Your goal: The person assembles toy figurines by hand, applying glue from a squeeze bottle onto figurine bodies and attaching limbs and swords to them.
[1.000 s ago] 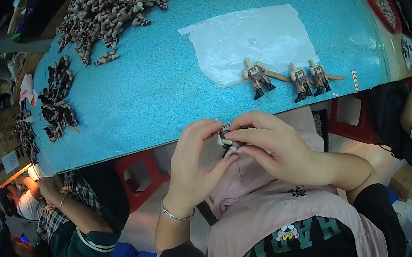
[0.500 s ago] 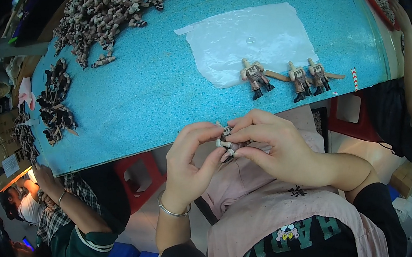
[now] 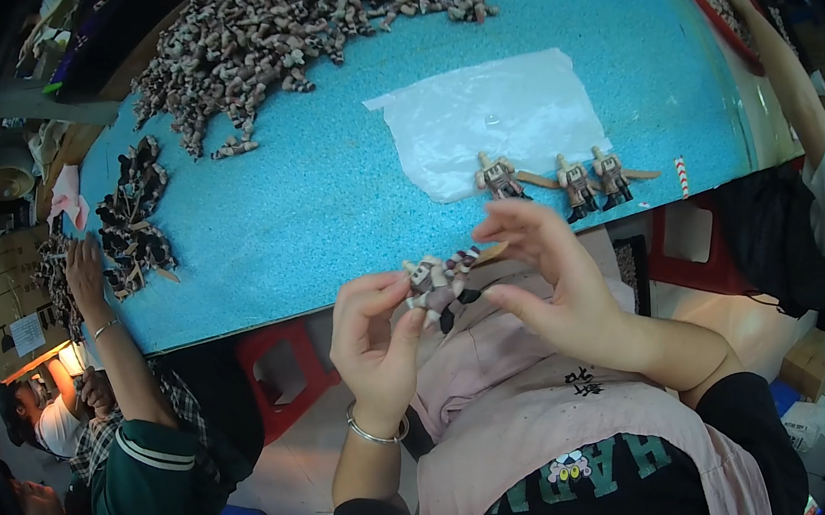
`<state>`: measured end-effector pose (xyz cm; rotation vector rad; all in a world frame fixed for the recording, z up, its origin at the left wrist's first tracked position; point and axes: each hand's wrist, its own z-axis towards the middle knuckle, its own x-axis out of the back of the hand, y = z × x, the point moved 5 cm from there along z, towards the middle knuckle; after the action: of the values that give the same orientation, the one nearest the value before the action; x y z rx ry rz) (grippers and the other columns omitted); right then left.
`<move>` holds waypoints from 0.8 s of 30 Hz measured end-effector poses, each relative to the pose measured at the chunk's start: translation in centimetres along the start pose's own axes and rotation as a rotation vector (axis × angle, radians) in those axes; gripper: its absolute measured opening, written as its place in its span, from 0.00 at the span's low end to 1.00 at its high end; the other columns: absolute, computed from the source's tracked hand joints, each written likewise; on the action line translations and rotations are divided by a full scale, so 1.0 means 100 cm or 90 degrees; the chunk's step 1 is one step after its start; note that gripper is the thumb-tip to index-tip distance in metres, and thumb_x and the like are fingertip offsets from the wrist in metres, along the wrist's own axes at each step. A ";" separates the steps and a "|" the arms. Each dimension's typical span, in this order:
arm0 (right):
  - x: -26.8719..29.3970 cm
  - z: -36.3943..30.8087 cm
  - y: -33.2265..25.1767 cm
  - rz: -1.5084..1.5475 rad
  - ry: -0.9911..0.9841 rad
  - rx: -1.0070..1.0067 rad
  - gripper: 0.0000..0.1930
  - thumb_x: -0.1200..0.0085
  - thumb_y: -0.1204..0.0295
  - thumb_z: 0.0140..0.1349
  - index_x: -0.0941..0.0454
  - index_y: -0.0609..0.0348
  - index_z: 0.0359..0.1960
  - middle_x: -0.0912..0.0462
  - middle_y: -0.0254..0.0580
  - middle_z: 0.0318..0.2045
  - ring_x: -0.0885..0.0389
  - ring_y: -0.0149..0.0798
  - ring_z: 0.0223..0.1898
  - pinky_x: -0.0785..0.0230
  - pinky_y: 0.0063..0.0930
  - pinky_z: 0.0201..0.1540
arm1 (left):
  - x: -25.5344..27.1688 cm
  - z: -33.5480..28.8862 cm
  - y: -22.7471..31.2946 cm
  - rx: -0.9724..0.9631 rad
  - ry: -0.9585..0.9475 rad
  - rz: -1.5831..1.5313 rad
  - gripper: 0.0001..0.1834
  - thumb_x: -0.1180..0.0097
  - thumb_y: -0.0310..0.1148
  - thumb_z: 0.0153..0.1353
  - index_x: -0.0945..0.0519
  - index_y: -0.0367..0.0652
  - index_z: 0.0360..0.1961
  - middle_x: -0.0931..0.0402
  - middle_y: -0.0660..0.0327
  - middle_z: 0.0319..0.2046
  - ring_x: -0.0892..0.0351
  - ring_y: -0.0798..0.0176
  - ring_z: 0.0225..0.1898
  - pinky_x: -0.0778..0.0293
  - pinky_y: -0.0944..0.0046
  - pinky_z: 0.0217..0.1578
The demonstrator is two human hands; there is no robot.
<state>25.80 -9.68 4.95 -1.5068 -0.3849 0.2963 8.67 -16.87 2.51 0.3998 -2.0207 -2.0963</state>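
Between the thumb and forefinger of my left hand [image 3: 377,337] is a small toy figure [image 3: 439,288], just off the table's near edge. The figure has a pale body, black boots, a dark striped part and a tan flat piece sticking out to the right. My right hand [image 3: 557,277] is beside it, thumb and fingers spread, close to the boots and the tan piece. Whether a fingertip touches it I cannot tell. Three similar figures, one standing apart [image 3: 499,177] and a pair [image 3: 594,181], lie on the table to the right, with tan flat pieces next to them.
A clear plastic sheet [image 3: 488,114] lies on the blue table [image 3: 305,193]. A big heap of figure parts [image 3: 256,58] fills the far side; a smaller dark pile [image 3: 132,222] lies left. Co-workers' hands reach in at left [image 3: 85,277] and by a red tray [image 3: 709,0].
My right hand has loosened from the figure and spread its fingers, while my left hand keeps hold. The figure now shows more fully. The view has shifted, and the left co-worker's hand has moved farther in.
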 end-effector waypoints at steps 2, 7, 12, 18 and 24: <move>-0.002 -0.002 0.009 0.259 -0.017 -0.198 0.11 0.46 0.74 0.63 0.29 0.63 0.45 0.25 0.40 0.41 0.24 0.29 0.41 0.29 0.26 0.42 | 0.002 -0.002 0.010 -0.024 0.017 -0.013 0.13 0.40 0.17 0.54 0.24 0.31 0.42 0.30 0.52 0.45 0.26 0.61 0.48 0.28 0.61 0.51; -0.027 0.012 -0.010 0.305 -0.218 -0.300 0.12 0.57 0.66 0.71 0.29 0.64 0.42 0.24 0.34 0.28 0.25 0.25 0.32 0.31 0.20 0.37 | 0.011 0.006 0.027 -0.111 -0.009 0.004 0.15 0.38 0.18 0.52 0.24 0.32 0.42 0.29 0.52 0.45 0.26 0.60 0.47 0.28 0.62 0.49; -0.045 0.035 -0.020 0.167 -0.222 -0.239 0.10 0.55 0.69 0.70 0.28 0.63 0.33 0.25 0.32 0.28 0.26 0.24 0.30 0.32 0.19 0.33 | 0.036 0.034 0.032 -0.133 -0.141 0.076 0.12 0.40 0.23 0.56 0.24 0.33 0.41 0.29 0.52 0.47 0.27 0.62 0.45 0.29 0.64 0.47; -0.064 0.058 -0.035 0.078 -0.210 -0.193 0.10 0.53 0.71 0.68 0.28 0.63 0.30 0.28 0.35 0.23 0.28 0.26 0.25 0.34 0.22 0.29 | 0.032 0.065 0.027 0.212 -0.312 -0.395 0.10 0.42 0.24 0.58 0.26 0.36 0.41 0.32 0.55 0.50 0.30 0.65 0.49 0.31 0.62 0.52; -0.050 0.069 -0.052 -0.052 -0.150 -0.076 0.08 0.50 0.74 0.64 0.28 0.65 0.28 0.29 0.40 0.22 0.28 0.34 0.25 0.36 0.29 0.29 | 0.018 0.075 0.051 0.152 -0.329 -0.261 0.14 0.40 0.20 0.56 0.28 0.37 0.42 0.32 0.54 0.50 0.29 0.65 0.49 0.29 0.64 0.50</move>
<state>18.12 -5.82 10.01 -1.5735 -0.6593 0.3939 4.24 -10.58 7.70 0.3585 -2.6957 -2.3880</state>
